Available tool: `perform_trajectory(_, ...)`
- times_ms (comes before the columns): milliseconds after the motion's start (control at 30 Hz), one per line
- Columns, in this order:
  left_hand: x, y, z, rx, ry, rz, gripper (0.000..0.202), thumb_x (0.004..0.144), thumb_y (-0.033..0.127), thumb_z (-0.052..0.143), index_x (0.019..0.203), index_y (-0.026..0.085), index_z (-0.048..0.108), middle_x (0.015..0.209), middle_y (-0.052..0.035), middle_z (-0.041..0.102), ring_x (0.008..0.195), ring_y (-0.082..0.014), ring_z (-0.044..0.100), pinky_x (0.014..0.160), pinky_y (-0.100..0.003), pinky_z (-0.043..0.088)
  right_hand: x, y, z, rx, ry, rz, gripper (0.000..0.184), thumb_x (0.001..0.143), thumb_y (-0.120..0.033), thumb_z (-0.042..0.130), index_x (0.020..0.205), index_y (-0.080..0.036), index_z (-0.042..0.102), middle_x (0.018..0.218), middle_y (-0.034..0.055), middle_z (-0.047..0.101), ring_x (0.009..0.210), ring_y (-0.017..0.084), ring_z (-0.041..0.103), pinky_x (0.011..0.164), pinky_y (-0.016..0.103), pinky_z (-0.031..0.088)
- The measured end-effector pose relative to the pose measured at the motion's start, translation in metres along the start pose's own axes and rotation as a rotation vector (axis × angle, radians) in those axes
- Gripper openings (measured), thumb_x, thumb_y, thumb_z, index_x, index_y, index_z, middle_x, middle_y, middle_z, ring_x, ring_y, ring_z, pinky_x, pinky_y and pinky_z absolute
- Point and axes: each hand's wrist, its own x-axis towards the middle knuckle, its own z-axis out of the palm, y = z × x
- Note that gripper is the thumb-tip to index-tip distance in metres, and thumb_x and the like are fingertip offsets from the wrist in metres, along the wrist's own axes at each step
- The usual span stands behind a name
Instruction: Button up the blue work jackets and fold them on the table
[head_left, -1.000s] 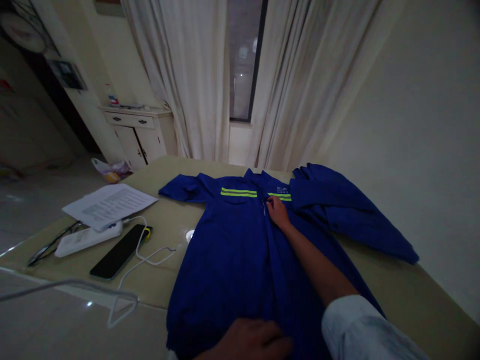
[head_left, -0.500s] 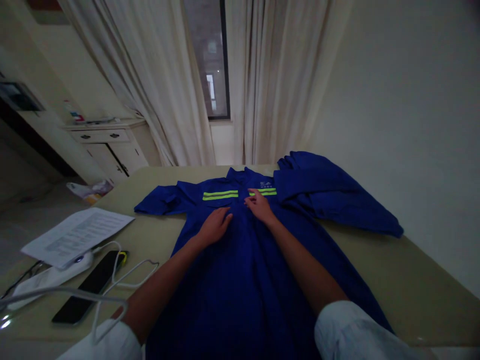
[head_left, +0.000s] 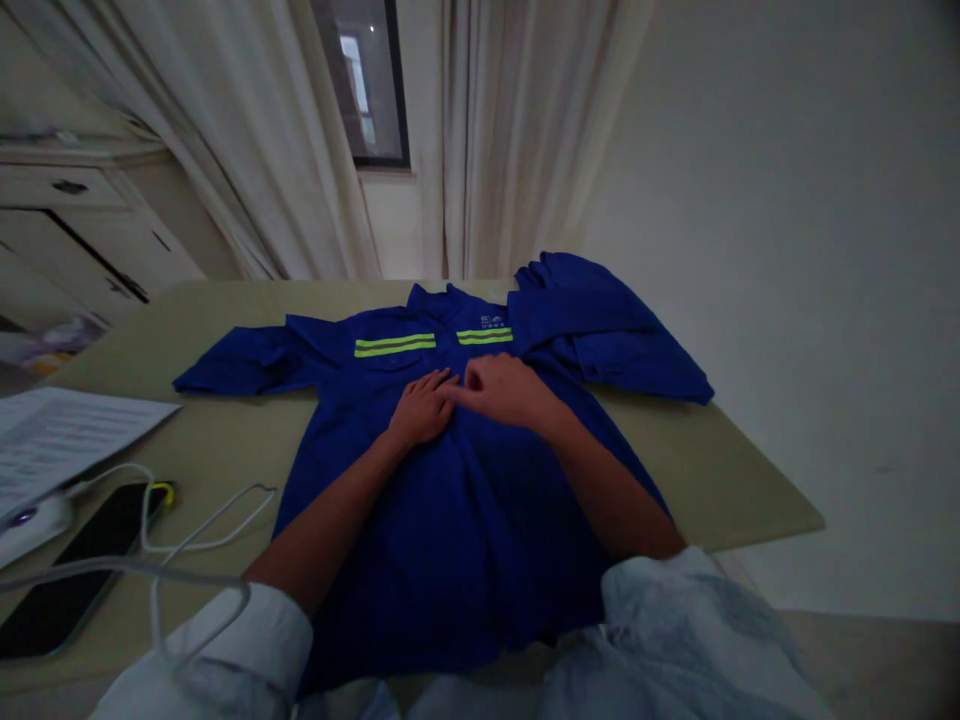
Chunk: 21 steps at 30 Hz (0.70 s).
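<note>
A dark blue work jacket (head_left: 405, 540) lies front up over the table, collar at the far end, with yellow-green reflective strips across its chest. My left hand (head_left: 424, 408) rests flat on the front just below the chest strips, fingers apart. Close beside it, over the jacket's middle, is my right hand (head_left: 506, 388), its fingers curled round and one digit reaching to the left hand's fingertips. Whatever the right fingers hold, if anything, is hidden. The sleeve on the left stretches outward across the table.
More folded blue cloth (head_left: 622, 335) lies at the jacket's right shoulder. On the left are a printed sheet (head_left: 82, 430), a black phone (head_left: 82, 570), a white power strip (head_left: 37, 530) and looping white cables (head_left: 202, 545). Curtains (head_left: 517, 140) hang behind the table (head_left: 750, 500).
The view has tilted down and turned right. My left hand has flattened onto the jacket. My right hand has come lower, curled its fingers and met the left hand.
</note>
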Motion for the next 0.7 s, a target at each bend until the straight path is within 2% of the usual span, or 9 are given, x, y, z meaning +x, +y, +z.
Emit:
perform_trajectory(67,0.001,0.001,-0.001,-0.008,-0.003,-0.008,0.055,0.106,0.038,0.034,0.158,0.025,0.049,0.166,-0.0062,0.044,0.153,-0.0262,0.041,0.123,-0.045,0.034,-0.052,-0.013,0.004,-0.185,-0.253,0.005,0.058,0.085,-0.075,0.066,0.09,-0.017,0.07,0.094,0.0162,0.075,0.092,0.033,0.072,0.082,0.04,0.052)
perform_trajectory(100,0.001,0.002,-0.001,-0.012,-0.004,-0.014,0.056,0.106,0.038,0.034,0.158,0.025,0.048,0.167,-0.0062,0.043,0.153,-0.0261,0.04,0.124,-0.046,0.032,-0.077,-0.016,0.009,-0.24,-0.363,0.006,0.059,0.082,-0.073,0.07,0.097,-0.016,0.07,0.098,0.0178,0.075,0.093,0.035,0.072,0.081,0.04,0.052)
perform_trajectory(167,0.001,0.003,-0.001,-0.021,-0.006,-0.023,0.056,0.105,0.037,0.034,0.158,0.024,0.048,0.167,-0.0071,0.042,0.153,-0.0268,0.04,0.127,-0.048,0.028,-0.12,-0.014,0.022,-0.24,-0.529,-0.004,0.049,0.083,-0.054,0.078,0.112,-0.017,0.066,0.099,0.015,0.075,0.091,0.032,0.073,0.079,0.037,0.051)
perform_trajectory(233,0.0,0.005,0.0,-0.03,-0.002,-0.027,0.057,0.104,0.036,0.035,0.158,0.022,0.048,0.167,-0.0089,0.041,0.154,-0.0281,0.039,0.129,-0.051,0.024,-0.151,-0.009,0.033,-0.053,-0.586,-0.011,0.042,0.084,-0.029,0.075,0.122,-0.021,0.06,0.094,0.0061,0.074,0.084,0.024,0.071,0.074,0.031,0.049)
perform_trajectory(300,-0.001,0.006,0.001,-0.04,0.008,-0.021,0.058,0.104,0.036,0.035,0.158,0.02,0.048,0.167,-0.0102,0.041,0.154,-0.0294,0.039,0.129,-0.052,0.023,-0.173,-0.008,0.044,0.211,-0.498,0.017,0.047,0.085,-0.015,0.066,0.129,-0.025,0.054,0.088,-0.0012,0.07,0.076,0.017,0.067,0.07,0.026,0.046)
perform_trajectory(400,-0.002,0.006,0.002,-0.071,0.022,-0.012,0.057,0.104,0.035,0.037,0.157,0.02,0.049,0.167,-0.0101,0.042,0.154,-0.0297,0.038,0.129,-0.052,0.022,-0.196,-0.019,0.06,0.464,-0.339,0.047,0.053,0.087,-0.012,0.059,0.137,-0.028,0.05,0.094,-0.0014,0.069,0.076,0.014,0.065,0.071,0.026,0.047)
perform_trajectory(500,-0.004,0.007,0.001,-0.118,0.03,-0.012,0.056,0.103,0.035,0.04,0.156,0.021,0.051,0.166,-0.0091,0.044,0.154,-0.0302,0.038,0.129,-0.053,0.02,-0.209,-0.035,0.073,0.561,-0.45,-0.08,0.053,0.093,-0.02,0.064,0.143,-0.031,0.053,0.121,0.0047,0.07,0.103,0.019,0.068,0.091,0.032,0.052)
perform_trajectory(600,-0.007,0.01,-0.003,-0.173,0.133,-0.027,0.058,0.103,0.03,0.038,0.16,0.02,0.044,0.171,-0.0088,0.035,0.156,-0.0292,0.034,0.13,-0.051,0.021,-0.21,-0.046,0.077,0.528,-0.553,-0.241,0.057,0.096,-0.035,0.068,0.151,-0.03,0.051,0.142,0.0088,0.063,0.13,0.024,0.059,0.109,0.038,0.046)
perform_trajectory(700,-0.011,0.013,-0.006,-0.197,0.223,0.038,0.059,0.105,0.03,0.034,0.164,0.022,0.037,0.174,-0.0064,0.027,0.16,-0.026,0.027,0.13,-0.048,0.02,-0.196,-0.045,0.077,0.43,-0.548,-0.401,0.052,0.101,-0.04,0.061,0.151,-0.028,0.052,0.138,0.0101,0.065,0.126,0.023,0.061,0.105,0.035,0.048)
